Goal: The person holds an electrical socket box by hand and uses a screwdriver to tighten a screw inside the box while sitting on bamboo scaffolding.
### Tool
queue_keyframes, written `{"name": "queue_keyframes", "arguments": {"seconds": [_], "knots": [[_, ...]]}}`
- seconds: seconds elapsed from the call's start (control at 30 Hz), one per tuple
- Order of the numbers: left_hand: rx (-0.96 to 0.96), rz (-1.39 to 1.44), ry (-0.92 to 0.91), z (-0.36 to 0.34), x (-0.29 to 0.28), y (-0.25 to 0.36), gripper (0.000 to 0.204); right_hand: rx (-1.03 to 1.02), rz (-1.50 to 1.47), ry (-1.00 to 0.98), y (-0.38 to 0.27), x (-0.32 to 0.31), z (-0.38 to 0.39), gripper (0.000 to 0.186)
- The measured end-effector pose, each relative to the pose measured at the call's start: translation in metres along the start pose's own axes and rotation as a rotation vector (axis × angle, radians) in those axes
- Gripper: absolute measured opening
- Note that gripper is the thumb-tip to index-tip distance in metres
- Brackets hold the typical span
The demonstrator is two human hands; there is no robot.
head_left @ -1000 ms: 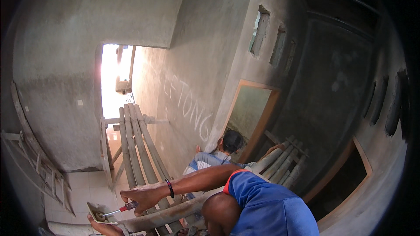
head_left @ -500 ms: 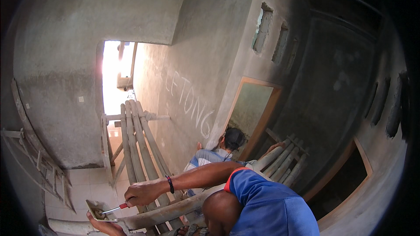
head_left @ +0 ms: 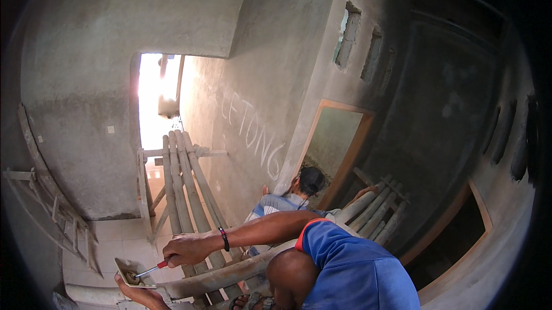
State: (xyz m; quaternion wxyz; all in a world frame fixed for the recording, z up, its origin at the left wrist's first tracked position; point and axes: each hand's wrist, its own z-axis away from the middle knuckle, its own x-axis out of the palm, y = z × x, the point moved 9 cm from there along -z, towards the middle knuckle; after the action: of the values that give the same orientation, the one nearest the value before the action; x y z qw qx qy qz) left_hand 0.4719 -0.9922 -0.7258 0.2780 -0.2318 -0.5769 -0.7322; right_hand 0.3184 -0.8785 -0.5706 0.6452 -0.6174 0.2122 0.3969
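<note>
My right hand [head_left: 188, 249], with a dark bracelet at the wrist, is closed round the red handle of a screwdriver [head_left: 148, 271]. The metal shaft slants down to the left. Its tip is inside a shallow, pale rectangular plate with raised edges [head_left: 122, 264]; what the tip touches is too small to make out. My left hand [head_left: 144, 297] grips that plate from below, its thumb along the near left edge. Part of the left hand is cut off by the lower edge of the picture.
I crouch above bamboo poles [head_left: 198, 203] forming a scaffold, with a thicker pole [head_left: 230, 274] crossing them. Another person [head_left: 276, 203] in a cap is beside the wall. A wooden ladder-like frame [head_left: 63, 218] leans left. A door frame [head_left: 345, 166] and more poles [head_left: 374, 212] are right.
The view has shifted slightly. My right hand still holds the screwdriver in the plate, with its shaft now tilted a little more steeply. The left hand keeps its grip.
</note>
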Motion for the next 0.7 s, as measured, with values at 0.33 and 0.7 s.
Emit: {"name": "queue_keyframes", "arguments": {"seconds": [0.33, 0.7], "knots": [[0.164, 0.071, 0.011, -0.004, -0.008, 0.026, 0.029, -0.193, 0.062, 0.099, -0.012, 0.003, -0.02, 0.034], [-0.13, 0.57, -0.18, 0.045, 0.031, 0.057, 0.043, -0.019, 0.119, 0.158, -0.066, -0.021, 0.005, 0.027]]}}
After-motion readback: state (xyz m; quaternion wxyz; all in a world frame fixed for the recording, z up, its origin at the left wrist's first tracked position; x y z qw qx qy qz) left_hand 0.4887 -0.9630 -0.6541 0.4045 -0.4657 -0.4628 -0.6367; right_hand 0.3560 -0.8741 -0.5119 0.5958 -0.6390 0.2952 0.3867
